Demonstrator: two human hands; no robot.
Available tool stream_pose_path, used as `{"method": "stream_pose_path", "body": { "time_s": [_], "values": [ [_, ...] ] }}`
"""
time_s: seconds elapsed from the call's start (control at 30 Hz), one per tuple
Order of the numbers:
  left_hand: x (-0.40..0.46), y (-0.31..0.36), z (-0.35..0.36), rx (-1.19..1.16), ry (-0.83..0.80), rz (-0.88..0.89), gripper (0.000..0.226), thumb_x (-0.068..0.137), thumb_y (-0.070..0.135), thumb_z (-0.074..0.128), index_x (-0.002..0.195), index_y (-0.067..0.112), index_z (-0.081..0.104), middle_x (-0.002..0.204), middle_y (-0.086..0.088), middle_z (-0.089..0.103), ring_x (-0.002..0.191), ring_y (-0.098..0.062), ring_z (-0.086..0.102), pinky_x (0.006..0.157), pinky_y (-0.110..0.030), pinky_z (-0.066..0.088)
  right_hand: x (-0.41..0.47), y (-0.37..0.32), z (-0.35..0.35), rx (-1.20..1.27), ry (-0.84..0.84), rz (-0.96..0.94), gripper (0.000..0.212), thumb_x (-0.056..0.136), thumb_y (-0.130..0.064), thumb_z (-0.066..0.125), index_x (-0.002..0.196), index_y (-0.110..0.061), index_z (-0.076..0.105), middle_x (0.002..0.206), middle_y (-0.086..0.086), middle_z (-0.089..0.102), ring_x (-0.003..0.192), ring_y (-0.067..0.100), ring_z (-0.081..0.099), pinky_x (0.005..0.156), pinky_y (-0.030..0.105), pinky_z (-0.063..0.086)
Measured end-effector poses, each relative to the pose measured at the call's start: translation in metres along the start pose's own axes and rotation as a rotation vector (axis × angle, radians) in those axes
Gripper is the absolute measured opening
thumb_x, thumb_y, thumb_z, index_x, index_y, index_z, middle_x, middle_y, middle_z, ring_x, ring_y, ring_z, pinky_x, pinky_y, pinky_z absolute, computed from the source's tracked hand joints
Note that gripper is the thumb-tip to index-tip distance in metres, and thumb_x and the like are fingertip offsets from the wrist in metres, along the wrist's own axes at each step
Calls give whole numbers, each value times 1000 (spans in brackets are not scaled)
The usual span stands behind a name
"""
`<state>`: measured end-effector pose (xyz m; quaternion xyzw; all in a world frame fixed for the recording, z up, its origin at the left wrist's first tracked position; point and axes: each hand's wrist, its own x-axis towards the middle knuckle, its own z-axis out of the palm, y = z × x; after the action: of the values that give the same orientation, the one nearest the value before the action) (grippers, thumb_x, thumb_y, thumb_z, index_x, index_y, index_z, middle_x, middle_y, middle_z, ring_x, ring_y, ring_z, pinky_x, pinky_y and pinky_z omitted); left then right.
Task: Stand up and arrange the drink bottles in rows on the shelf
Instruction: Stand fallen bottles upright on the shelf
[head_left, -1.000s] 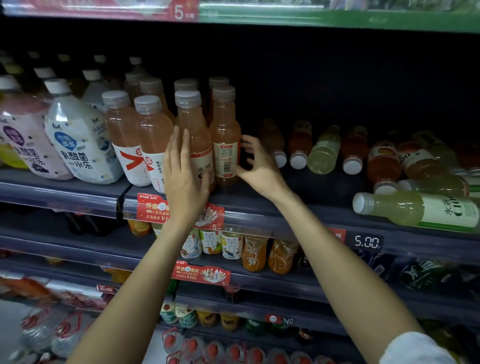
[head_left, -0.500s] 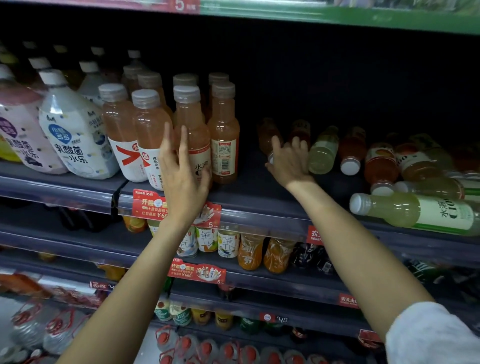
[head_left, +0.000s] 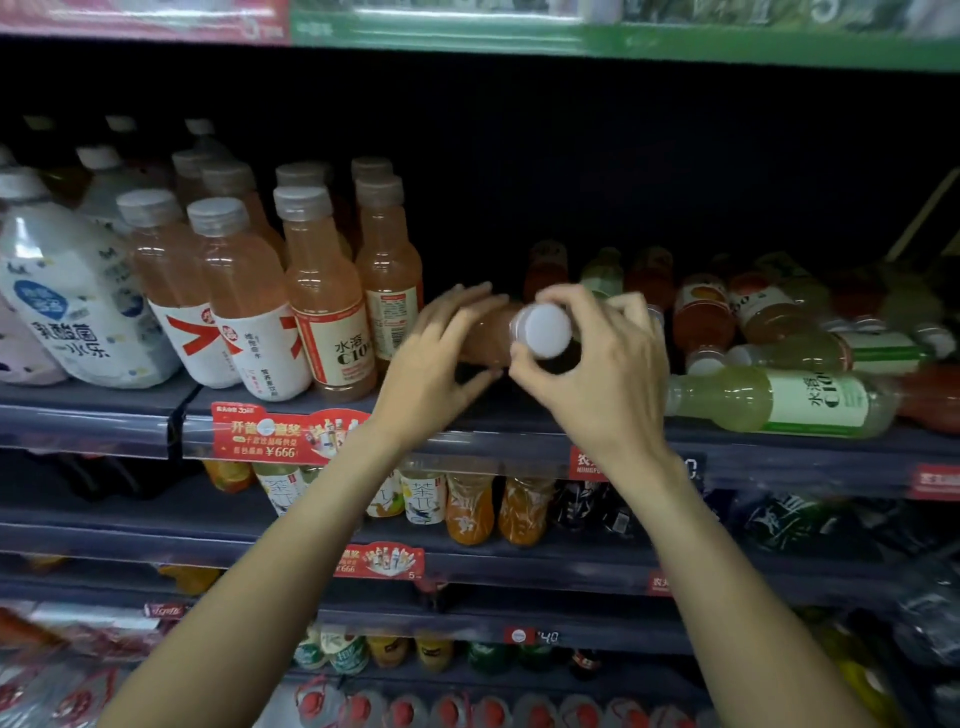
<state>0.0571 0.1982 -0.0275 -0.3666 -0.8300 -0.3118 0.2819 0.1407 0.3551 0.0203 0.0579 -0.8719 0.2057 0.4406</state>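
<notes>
A pink-orange drink bottle (head_left: 488, 335) with a white cap lies with its cap toward me, just above the dark shelf (head_left: 519, 415). My right hand (head_left: 597, 374) grips it round the neck and cap. My left hand (head_left: 441, 353) touches its body from the left, fingers straight. To the left, several upright pink-orange bottles (head_left: 332, 312) stand in rows. To the right, several bottles lie on their sides, among them a pale green one (head_left: 779, 400) at the shelf front and orange ones (head_left: 701, 317) behind.
Large white bottles (head_left: 67, 301) stand at the far left of the shelf. A red price tag (head_left: 280, 434) hangs on the shelf edge. Lower shelves hold tea and juice bottles (head_left: 467, 506). Between the upright rows and the fallen bottles lies a bare strip of shelf.
My right hand reached back among the fallen bottles, took one by the neck and drew it forward. My left hand left the upright bottles and moved right to touch it.
</notes>
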Motion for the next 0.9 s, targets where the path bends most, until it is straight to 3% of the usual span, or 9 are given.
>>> {"method": "stream_pose_path", "body": {
  "time_s": [0.07, 0.13, 0.2, 0.27, 0.33, 0.47, 0.63, 0.8, 0.9],
  "values": [
    [11, 7, -2, -48, 33, -29, 66, 81, 42, 64, 137, 25, 32, 139, -6, 47, 126, -23, 48, 95, -39, 47, 15, -1, -4, 146, 14, 61, 41, 77, -36, 68, 114, -21, 59, 85, -14, 57, 88, 12, 47, 72, 18, 36],
    [18, 10, -3, -86, 68, -109, 71, 78, 51, 63, 136, 27, 29, 134, -7, 51, 116, -23, 55, 87, -35, 50, 30, 4, -2, 419, -77, 181, 47, 83, -31, 68, 127, -22, 52, 98, -15, 58, 96, 7, 52, 77, 8, 38],
    [25, 9, -3, -146, 90, -236, 77, 75, 57, 63, 137, 28, 29, 133, -6, 53, 115, -24, 57, 89, -38, 51, 33, 15, 10, 583, -208, 289, 55, 86, -25, 67, 135, -21, 42, 114, -6, 58, 102, 9, 57, 81, 14, 46],
    [30, 5, -4, -215, 93, -360, 79, 76, 57, 65, 141, 25, 32, 132, -4, 55, 117, -21, 56, 94, -40, 49, 22, 24, 30, 502, -375, 312, 64, 85, -19, 67, 140, -22, 34, 124, 1, 54, 107, 15, 57, 85, 25, 49],
    [33, 5, -3, -259, 94, -422, 77, 82, 49, 68, 144, 24, 31, 131, -2, 57, 117, -18, 56, 96, -37, 48, 7, 26, 51, 450, -507, 322, 72, 84, -22, 69, 142, -24, 28, 131, 3, 53, 113, 19, 56, 85, 27, 47],
    [28, 12, -4, -227, 57, -419, 78, 91, 35, 63, 152, 20, 19, 134, -4, 56, 116, -15, 57, 90, -17, 43, -3, 21, 78, 453, -454, 394, 72, 82, -28, 71, 140, -18, 29, 126, 7, 57, 109, 25, 58, 81, 32, 49],
    [7, 4, -9, 28, 182, -378, 65, 92, 23, 60, 148, 22, 29, 128, -9, 60, 104, -22, 64, 77, -29, 50, 17, 19, 108, 424, -435, 453, 71, 84, -44, 66, 140, -18, 30, 134, 7, 48, 118, 26, 52, 93, 41, 47],
    [2, -7, -14, 229, 311, -257, 59, 82, 18, 50, 140, 8, 43, 142, -15, 43, 128, -32, 40, 100, -39, 40, 42, 12, 140, 262, -422, 519, 74, 86, -30, 67, 145, -17, 25, 137, 13, 32, 125, 33, 41, 98, 42, 44],
    [2, -13, -16, 381, 250, -258, 68, 78, 14, 60, 142, 2, 39, 151, -24, 29, 138, -41, 27, 110, -41, 29, 45, 8, 150, 327, -402, 507, 79, 87, -19, 65, 150, -18, 17, 141, 15, 30, 129, 33, 38, 104, 42, 39]
  ]
}}
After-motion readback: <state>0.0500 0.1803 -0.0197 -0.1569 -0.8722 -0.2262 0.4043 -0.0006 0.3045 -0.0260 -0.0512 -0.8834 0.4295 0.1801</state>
